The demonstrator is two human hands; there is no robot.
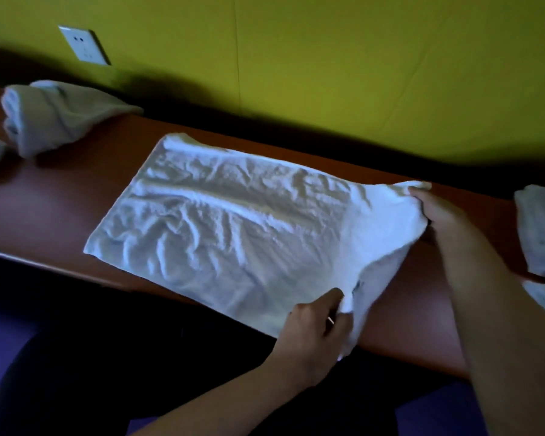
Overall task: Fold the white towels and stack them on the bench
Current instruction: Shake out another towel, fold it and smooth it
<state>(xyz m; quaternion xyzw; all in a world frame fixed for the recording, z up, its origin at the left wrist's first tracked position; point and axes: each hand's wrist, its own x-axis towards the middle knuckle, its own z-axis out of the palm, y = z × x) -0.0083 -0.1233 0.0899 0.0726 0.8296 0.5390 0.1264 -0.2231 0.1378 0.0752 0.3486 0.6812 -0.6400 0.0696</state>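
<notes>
Item: crumpled white terry towel (pixel 233 221), soft, light, limp, spread on reddish-brown table (pixel 54 212); my left grip (pixel 312 328) and right grip (pixel 438 212) seemingly pinch its right-end corners.

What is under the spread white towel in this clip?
The spread towel lies on the brown bench, near edge overhanging. Left hand and right hand pinch its right corners. Anything beneath the cloth is covered.

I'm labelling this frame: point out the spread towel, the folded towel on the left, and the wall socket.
spread towel (pixel 233 221): head view, its wrinkled middle.
folded towel (pixel 54 118): head view, its top face.
wall socket (pixel 84 44): head view, plate centre.
</notes>
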